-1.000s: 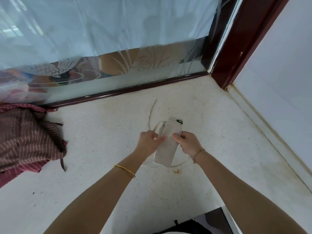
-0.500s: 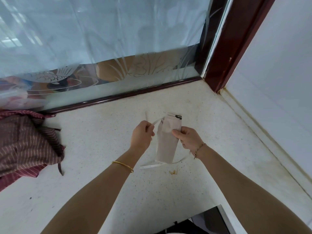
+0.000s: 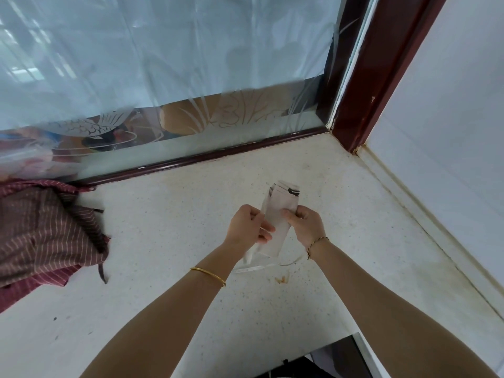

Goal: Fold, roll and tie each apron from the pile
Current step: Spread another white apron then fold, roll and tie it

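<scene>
At the far left edge of the frame, a heap of maroon striped aprons point(image 3: 41, 230) lies crumpled on the pale speckled worktop point(image 3: 169, 227), against the base of the frosted glass panel point(image 3: 163, 64) that fills the upper left and centre. Near the middle, the left hand point(image 3: 249, 227), with a gold bangle point(image 3: 208, 276) on its forearm, has its fingers point(image 3: 266, 233) curled and pinching the left edge of a rolled beige apron point(image 3: 278, 214). The roll is held just above the worktop, tilted, its dark-trimmed end pointing toward the upper right. Its thin strap point(image 3: 261, 267) trails on the surface beneath the hands. Right of the roll, the right hand point(image 3: 306, 223) grips it, thumb on the front and fingers curled behind. A dark red frame post point(image 3: 381, 64) and a white wall point(image 3: 450, 118) close the right side.
</scene>
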{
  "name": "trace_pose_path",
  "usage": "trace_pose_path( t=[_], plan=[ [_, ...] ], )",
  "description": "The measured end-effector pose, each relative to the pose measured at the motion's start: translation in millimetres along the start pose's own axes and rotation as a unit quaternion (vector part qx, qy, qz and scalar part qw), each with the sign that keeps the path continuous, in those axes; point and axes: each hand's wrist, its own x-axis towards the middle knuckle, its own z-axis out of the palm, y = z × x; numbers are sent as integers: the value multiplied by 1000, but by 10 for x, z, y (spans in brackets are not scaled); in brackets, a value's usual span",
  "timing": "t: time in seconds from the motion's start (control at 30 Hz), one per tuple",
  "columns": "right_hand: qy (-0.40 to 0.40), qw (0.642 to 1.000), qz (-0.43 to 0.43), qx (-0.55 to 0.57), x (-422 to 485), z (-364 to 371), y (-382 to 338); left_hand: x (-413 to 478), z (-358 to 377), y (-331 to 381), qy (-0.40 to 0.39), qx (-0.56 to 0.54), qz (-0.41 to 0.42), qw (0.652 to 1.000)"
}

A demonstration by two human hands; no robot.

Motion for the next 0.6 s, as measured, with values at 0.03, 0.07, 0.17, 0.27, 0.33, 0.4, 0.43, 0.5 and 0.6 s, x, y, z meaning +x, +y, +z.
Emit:
trace_pose_path(
  t=[0.03, 0.07, 0.17, 0.27, 0.33, 0.4, 0.43, 0.5, 0.6],
  plan=[
    [6, 1000, 5, 4, 0, 12, 1, -21, 25, 20, -8, -36, -18, 999],
    [12, 1000, 8, 8, 5, 26, 2, -37, 47, 35, -13, -64, -32, 997],
    [25, 999, 12, 24, 22, 62, 11, -48, 98, 51, -9, -79, -45, 996],
    [20, 999, 15, 36, 31, 74, 26, -32, 103, 34, 0, -72, -47, 996],
    [19, 999, 20, 41, 46, 63, 56, -22, 93, 19, 3, -61, -54, 997],
    [16, 999, 24, 43, 54, 40, 69, 7, 73, -2, 26, -38, -51, 998],
    [13, 999, 26, 43, 57, 28, 69, 36, 55, -16, 45, -23, -42, 998],
    [-5, 998, 35, 55, 62, -6, 65, 105, 4, -44, 86, -6, -29, 996],
    [-86, 988, 66, 114, 46, -78, 39, 208, -123, -97, 129, 0, -32, 991]
  ],
)
